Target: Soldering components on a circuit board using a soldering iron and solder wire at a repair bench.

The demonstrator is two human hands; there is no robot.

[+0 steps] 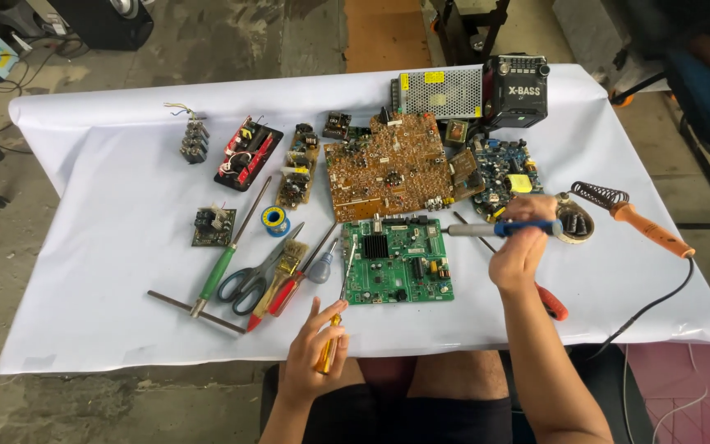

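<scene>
- Your left hand (315, 349) was closed around the yellow handle of a screwdriver (334, 316) at the near edge of the tabletop (108, 329); the shaft ran away from you, its tip at the left edge of the green circuit board (398, 261).
- The green circuit board lay flat near the middle of the near edge, a black heat sink (375, 245) on its far left part.
- Your right hand (521, 247) was clasped around the blue grip of a desoldering pump (495, 229), held level just beyond the green board's far right corner, nozzle pointing left.
- A red-handled tool (552, 302) lay beneath your right wrist, partly hidden.
- Left of the green board lay, side by side, a second screwdriver with a grey-blue handle (320, 263), a paintbrush (281, 275), scissors (248, 284), a green-handled screwdriver (222, 265) and a metal T-shaped wrench (195, 311).
- A small spool of solder wire (274, 220) and a small dark circuit board (214, 227) sat farther out on the left.
- An orange-handled soldering iron (647, 230) rested in its coiled stand (597, 196) toward the right edge, its cord trailing off the near right corner.
- A large brown circuit board (388, 168) occupied the centre, a blue board (503, 173) to its right.
- Along the far edge stood a metal-cased power supply (441, 92) and a black portable radio (517, 89); smaller boards (248, 152) lay toward the far left.
</scene>
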